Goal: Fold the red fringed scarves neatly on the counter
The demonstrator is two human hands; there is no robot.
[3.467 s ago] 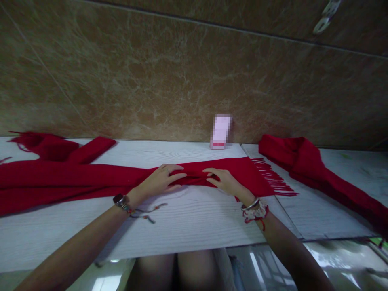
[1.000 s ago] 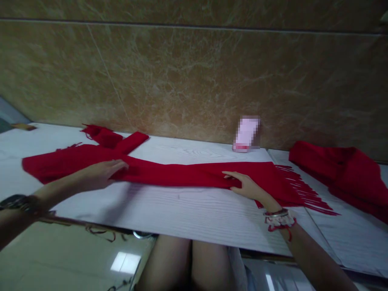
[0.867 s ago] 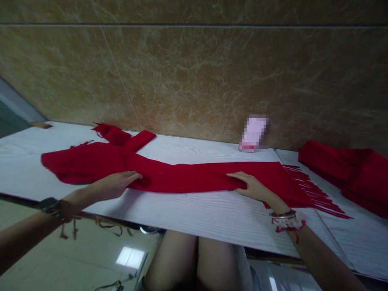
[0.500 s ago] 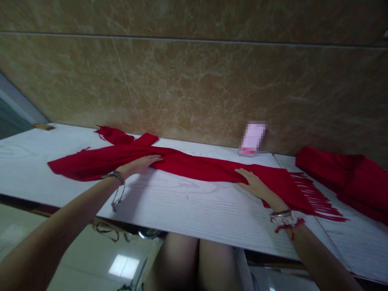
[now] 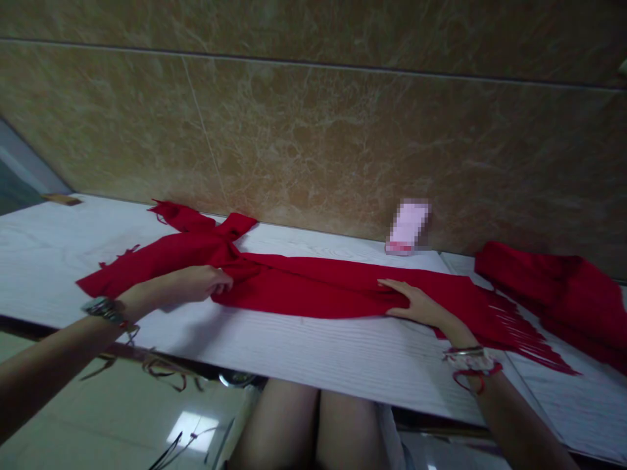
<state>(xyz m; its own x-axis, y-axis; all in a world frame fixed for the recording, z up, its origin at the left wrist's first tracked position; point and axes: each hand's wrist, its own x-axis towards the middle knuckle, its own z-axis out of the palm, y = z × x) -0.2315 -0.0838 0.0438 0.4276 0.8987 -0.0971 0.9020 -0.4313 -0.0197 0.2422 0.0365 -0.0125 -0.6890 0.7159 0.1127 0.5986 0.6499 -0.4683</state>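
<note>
Pinching a fold of the red scarf (image 5: 318, 287) between curled fingers (image 5: 219, 284) of the left hand (image 5: 191, 287); pressing it flat under the spread fingers (image 5: 392, 286) of the right hand (image 5: 416, 305). Stretched lengthwise along the worktop (image 5: 318, 356), fringe (image 5: 533, 346) trailing toward the right end. Probably soft, light, limp, apt to bunch; best taken along the near long edge, not the fringe. Heaped near the back right corner, a second scarf (image 5: 553, 294).

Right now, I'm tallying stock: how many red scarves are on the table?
3. The long scarf lies under the left hand and right hand; a bunched scarf far right; a back-left scarf, partly hidden, perhaps part of the first.
</note>
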